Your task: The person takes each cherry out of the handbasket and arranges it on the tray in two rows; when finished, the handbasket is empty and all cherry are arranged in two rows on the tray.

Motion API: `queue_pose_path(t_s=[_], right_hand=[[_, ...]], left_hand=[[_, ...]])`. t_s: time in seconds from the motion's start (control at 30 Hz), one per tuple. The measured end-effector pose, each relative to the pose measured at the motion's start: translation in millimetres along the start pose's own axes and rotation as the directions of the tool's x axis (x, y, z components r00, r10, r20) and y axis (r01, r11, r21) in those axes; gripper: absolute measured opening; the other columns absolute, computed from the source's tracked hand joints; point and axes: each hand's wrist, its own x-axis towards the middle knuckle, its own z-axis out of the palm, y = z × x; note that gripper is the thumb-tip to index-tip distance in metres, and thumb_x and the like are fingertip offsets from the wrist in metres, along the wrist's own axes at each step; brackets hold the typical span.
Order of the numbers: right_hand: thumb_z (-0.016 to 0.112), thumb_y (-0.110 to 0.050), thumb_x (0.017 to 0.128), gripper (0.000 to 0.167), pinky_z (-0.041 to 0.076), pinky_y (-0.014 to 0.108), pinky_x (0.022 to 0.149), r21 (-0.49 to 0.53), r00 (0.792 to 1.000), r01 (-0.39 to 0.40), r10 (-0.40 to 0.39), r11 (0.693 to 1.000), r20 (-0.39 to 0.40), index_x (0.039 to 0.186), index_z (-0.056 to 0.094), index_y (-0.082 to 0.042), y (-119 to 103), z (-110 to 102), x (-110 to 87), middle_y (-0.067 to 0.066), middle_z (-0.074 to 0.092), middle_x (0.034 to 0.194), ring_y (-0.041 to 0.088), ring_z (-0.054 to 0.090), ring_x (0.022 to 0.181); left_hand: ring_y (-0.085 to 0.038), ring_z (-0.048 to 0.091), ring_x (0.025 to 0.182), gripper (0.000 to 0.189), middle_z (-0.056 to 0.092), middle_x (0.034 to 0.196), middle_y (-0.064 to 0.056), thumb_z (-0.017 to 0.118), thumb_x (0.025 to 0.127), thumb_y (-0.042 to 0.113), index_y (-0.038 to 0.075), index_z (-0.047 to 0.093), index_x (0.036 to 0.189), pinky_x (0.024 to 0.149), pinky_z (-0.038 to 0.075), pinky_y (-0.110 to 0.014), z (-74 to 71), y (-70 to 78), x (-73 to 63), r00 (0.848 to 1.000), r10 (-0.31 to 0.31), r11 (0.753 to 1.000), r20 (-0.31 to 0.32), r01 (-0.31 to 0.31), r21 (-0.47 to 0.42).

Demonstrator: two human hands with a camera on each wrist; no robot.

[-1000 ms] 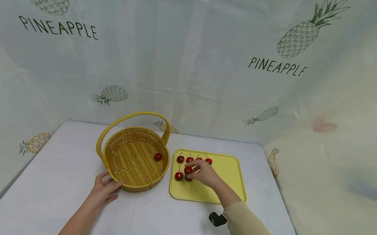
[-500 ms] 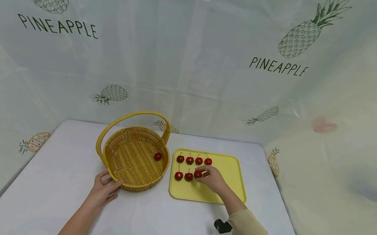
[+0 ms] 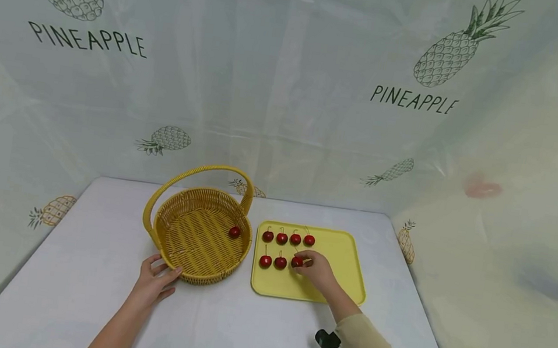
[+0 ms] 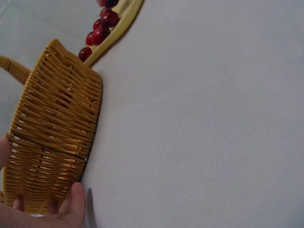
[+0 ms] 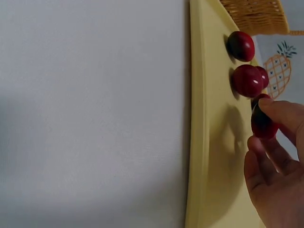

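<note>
My right hand [image 3: 316, 270] pinches a dark red cherry [image 5: 264, 124] between thumb and fingers, low over the yellow tray [image 3: 337, 252]. Two cherries stand left of it in the front row, one of them this cherry [image 3: 265, 261]. Several more form a row behind, including a stemmed cherry [image 3: 309, 240]. My left hand [image 3: 153, 284] touches the near left side of the woven basket [image 3: 199, 272], its fingers spread against the outer wall. One cherry [image 3: 234, 232] lies inside the basket near its right wall.
The basket's tall arched handle [image 3: 200, 169] rises above its rim. Both basket and tray stand on a white-covered table [image 3: 237, 333]. A pale curtain [image 3: 287, 110] printed with pineapples hangs behind. A black device [image 3: 327, 340] sits at my right wrist.
My right hand has carried the cherry to the right, past the second cherry of the front row, and lowered it toward the tray. My left hand stays at the basket.
</note>
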Motion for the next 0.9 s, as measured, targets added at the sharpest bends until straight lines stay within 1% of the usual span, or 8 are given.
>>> queue_pose_path(t_s=[0.07, 0.27, 0.53, 0.7, 0.9], right_hand=[[0.08, -0.006, 0.08, 0.031, 0.049, 0.034, 0.073, 0.0, 1.0, -0.005, 0.005, 1.0, -0.015, 0.11, 0.071, -0.006, 1.6, 1.4, 0.4, 0.005, 0.066, 0.109, 0.02, 0.058, 0.088], [0.079, -0.005, 0.08, 0.03, 0.049, 0.035, 0.074, 0.008, 0.999, -0.023, 0.024, 1.0, -0.045, 0.109, 0.07, -0.003, 4.3, 4.0, 2.1, 0.006, 0.066, 0.105, 0.022, 0.059, 0.089], [0.079, -0.006, 0.081, 0.029, 0.049, 0.037, 0.075, 0.015, 0.999, -0.039, 0.039, 0.999, -0.029, 0.109, 0.07, -0.005, 6.5, 6.6, 3.8, 0.005, 0.065, 0.104, 0.022, 0.058, 0.09], [0.079, -0.004, 0.08, 0.031, 0.049, 0.037, 0.074, 0.004, 0.999, -0.029, 0.029, 1.0, -0.018, 0.109, 0.07, -0.005, 6.3, 6.6, 4.0, 0.006, 0.063, 0.104, 0.022, 0.058, 0.089], [0.079, -0.004, 0.08, 0.031, 0.049, 0.038, 0.076, -0.022, 1.0, -0.024, 0.024, 0.999, -0.002, 0.11, 0.072, -0.007, 5.6, 7.1, 5.3, 0.006, 0.062, 0.107, 0.022, 0.057, 0.09]], left_hand=[[-0.038, 0.046, 0.123, 0.093, 0.012, 0.151, -0.033, 0.067, 0.094, 0.022, 0.008, -0.006, 0.152, 0.094, 0.045, -0.048, 0.2, 0.4, -0.6, 1.0, -0.004, 1.0, 0.004, 0.004, 0.003], [-0.038, 0.047, 0.123, 0.091, 0.012, 0.151, -0.034, 0.065, 0.095, 0.019, 0.009, -0.005, 0.152, 0.094, 0.046, -0.048, 0.7, 0.3, -0.1, 1.0, -0.004, 1.0, -0.002, 0.004, 0.009], [-0.039, 0.047, 0.123, 0.094, 0.013, 0.151, -0.033, 0.068, 0.094, 0.023, 0.009, -0.005, 0.152, 0.095, 0.045, -0.048, 0.8, 1.3, -1.7, 1.0, -0.004, 1.0, 0.001, 0.004, 0.007], [-0.04, 0.047, 0.123, 0.093, 0.012, 0.151, -0.033, 0.067, 0.094, 0.023, 0.008, -0.005, 0.151, 0.095, 0.045, -0.048, 0.8, 1.4, -1.9, 1.0, 0.004, 1.0, 0.003, -0.004, 0.011], [-0.04, 0.046, 0.124, 0.095, 0.012, 0.151, -0.033, 0.068, 0.093, 0.024, 0.009, -0.005, 0.152, 0.095, 0.045, -0.049, 0.0, 0.2, -0.6, 1.0, 0.004, 1.0, 0.004, -0.004, 0.01]])
